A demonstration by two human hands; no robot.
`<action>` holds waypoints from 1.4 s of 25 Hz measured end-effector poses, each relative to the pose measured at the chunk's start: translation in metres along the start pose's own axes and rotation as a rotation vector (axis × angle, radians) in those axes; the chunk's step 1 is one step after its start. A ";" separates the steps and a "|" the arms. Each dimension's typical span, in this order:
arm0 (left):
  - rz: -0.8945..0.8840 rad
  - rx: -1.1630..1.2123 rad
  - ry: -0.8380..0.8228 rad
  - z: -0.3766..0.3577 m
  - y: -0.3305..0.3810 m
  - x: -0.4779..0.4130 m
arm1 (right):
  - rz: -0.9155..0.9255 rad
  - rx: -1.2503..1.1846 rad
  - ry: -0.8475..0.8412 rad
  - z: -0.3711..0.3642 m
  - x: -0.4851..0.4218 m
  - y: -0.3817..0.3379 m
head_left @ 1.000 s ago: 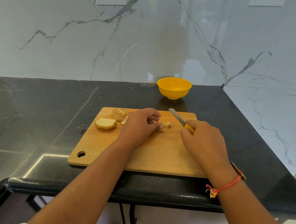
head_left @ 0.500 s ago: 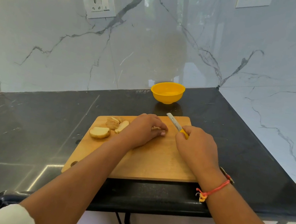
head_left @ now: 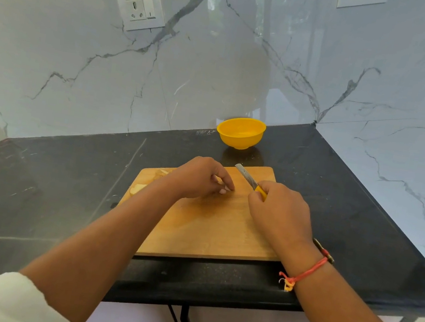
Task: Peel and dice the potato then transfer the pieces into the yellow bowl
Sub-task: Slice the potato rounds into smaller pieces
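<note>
**Dicing under way, bowl waiting empty-looking at twelve**

My left hand [head_left: 200,178] sits arched on the cutting board [head_left: 208,232], fingers curled down with the tips at the wood. Whatever it steadies is hidden beneath the fingers, so I cannot tell whether it pins a piece or rests on bare board. My right hand [head_left: 279,213] is wrapped round the yellow handle of the knife [head_left: 247,177]. Its blade points toward eleven o'clock and is raised just clear of the left fingertips, at their two o'clock.

I judge this to be the dicing step, partway through: the cut faces look pale, so the peeling looks done, and nothing has gone into the bowl that I can make out.

The potato slices [head_left: 138,187] lie at nine o'clock of the left hand, near the board's left edge and half hidden by my forearm. More pale pieces show just beyond the wrist at ten o'clock. The yellow bowl [head_left: 240,134] stands on the dark worktop [head_left: 63,179] at twelve o'clock from the board, apart from its far edge and well beyond both hands.

The next move calls for bringing the blade down beside the left fingertips with the knuckles tucked back. The risk, as I see it, lies in how near the edge is to those fingers.
</note>
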State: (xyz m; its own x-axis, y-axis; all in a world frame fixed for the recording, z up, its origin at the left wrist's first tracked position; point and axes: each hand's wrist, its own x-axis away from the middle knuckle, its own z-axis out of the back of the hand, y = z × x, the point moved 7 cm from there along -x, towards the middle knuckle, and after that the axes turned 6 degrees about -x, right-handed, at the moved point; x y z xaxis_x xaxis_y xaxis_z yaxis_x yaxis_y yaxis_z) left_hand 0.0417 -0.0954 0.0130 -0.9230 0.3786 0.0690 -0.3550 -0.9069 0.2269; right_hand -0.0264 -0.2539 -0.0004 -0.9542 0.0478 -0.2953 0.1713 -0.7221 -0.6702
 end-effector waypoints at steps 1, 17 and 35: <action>0.004 0.002 0.005 0.000 -0.001 -0.001 | 0.002 -0.002 -0.001 0.000 0.000 0.000; 0.058 0.082 0.187 -0.006 -0.008 -0.012 | 0.012 0.029 0.018 -0.002 -0.001 0.000; 0.096 0.167 0.462 0.015 -0.012 0.007 | 0.060 -0.011 0.060 0.002 0.001 -0.001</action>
State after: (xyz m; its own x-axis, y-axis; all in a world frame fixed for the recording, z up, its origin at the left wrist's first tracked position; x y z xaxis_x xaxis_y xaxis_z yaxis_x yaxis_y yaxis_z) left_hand 0.0415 -0.0788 0.0253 -0.9331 0.1392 -0.3315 -0.2715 -0.8772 0.3960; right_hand -0.0279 -0.2545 0.0012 -0.9258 0.0456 -0.3751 0.2310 -0.7174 -0.6572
